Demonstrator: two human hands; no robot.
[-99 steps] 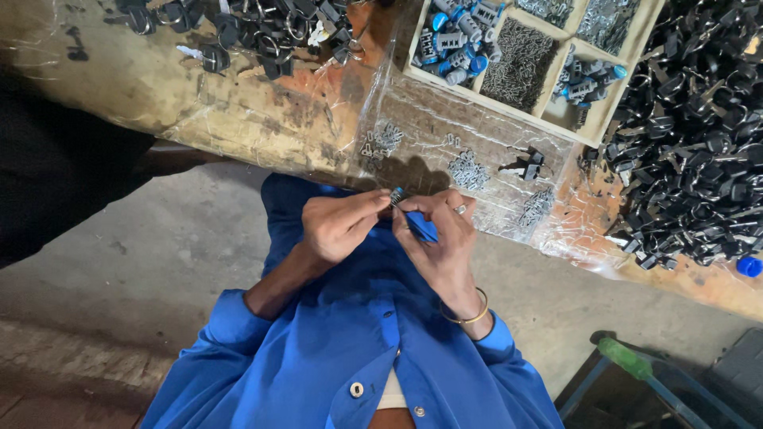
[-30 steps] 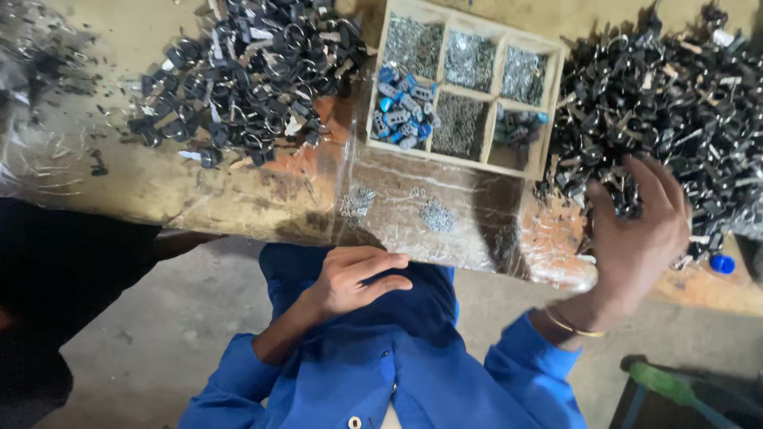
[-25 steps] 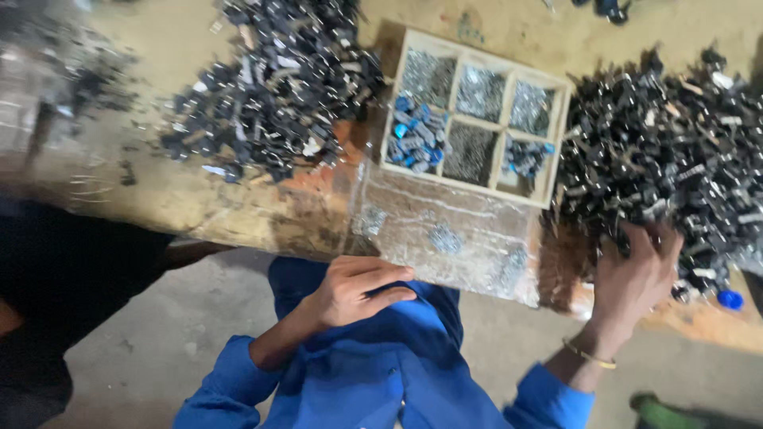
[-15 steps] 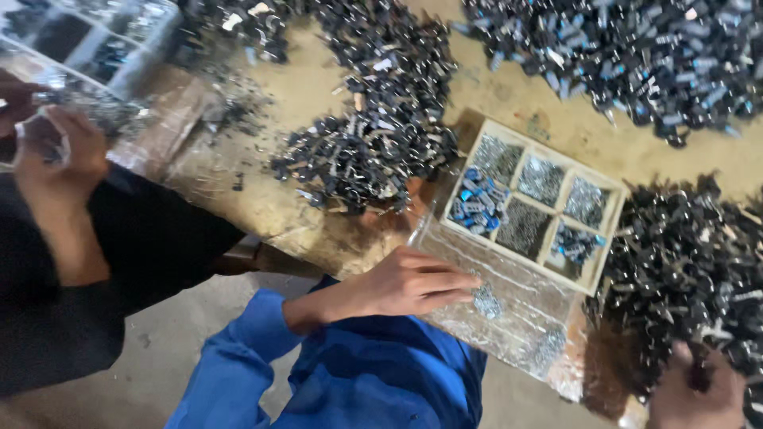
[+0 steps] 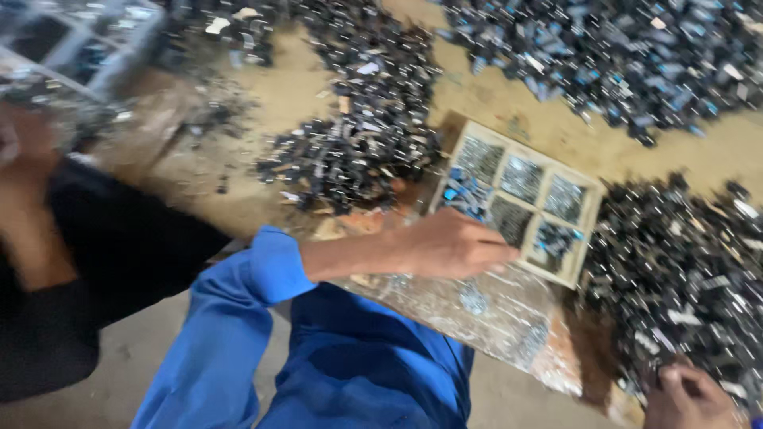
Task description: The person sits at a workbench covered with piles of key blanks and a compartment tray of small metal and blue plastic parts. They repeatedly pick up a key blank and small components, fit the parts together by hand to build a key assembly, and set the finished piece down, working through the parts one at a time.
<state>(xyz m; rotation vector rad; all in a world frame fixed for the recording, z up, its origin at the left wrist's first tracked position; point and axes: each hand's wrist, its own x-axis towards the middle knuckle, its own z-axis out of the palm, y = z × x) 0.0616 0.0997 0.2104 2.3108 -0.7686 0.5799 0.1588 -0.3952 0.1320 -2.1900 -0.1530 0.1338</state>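
Note:
My left hand (image 5: 453, 246) reaches forward from a blue sleeve, its fingers stretched over the near left corner of a wooden box (image 5: 534, 155) divided into several compartments of small screws and blue bits. Nothing shows in that hand. My right hand (image 5: 687, 397) is at the bottom right corner, half cut off, fingers down at the edge of a big pile of dark metal parts (image 5: 683, 262). Blur hides whether it holds one.
A clear plastic sheet (image 5: 477, 306) with small loose screws lies in front of the box. More heaps of dark parts lie at centre (image 5: 358, 151) and along the top (image 5: 620, 48). Another person in black (image 5: 95, 262) sits at the left beside a second box (image 5: 71, 40).
My view has swung left and down. My left hand went from my lap out to the box. My right hand moved down from in front of me into the right-hand pile.

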